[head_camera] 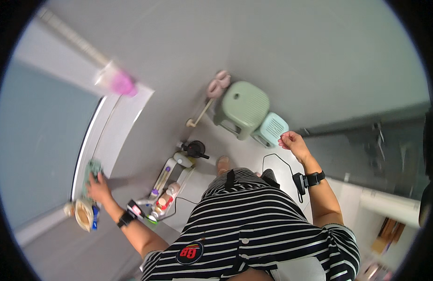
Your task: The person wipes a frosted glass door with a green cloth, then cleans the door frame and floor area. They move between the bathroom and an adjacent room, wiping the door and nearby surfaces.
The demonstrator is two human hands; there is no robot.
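My left hand (98,189) rests on a green cloth (93,168) on the white window sill at the left; its fingers are spread over the cloth, and whether they grip it is hard to tell. Beside that hand, nearer my body, stand an open cream-coloured bag (83,215) and a blue packet (95,217). My right hand (291,142) hangs in the air over the floor, near a small light-blue plastic stool (274,127). Its fingers are curled, thumb near the fingertips, with nothing visible in them. Each wrist wears a black strap with a device and a cable.
A green plastic stool (245,103) stands against the wall beside pink slippers (218,84). A rack with bottles (165,200) is at the lower left of centre. A blurred pink-and-white object (118,80) lies at the sill's far end. Dark glass (378,151) is at the right.
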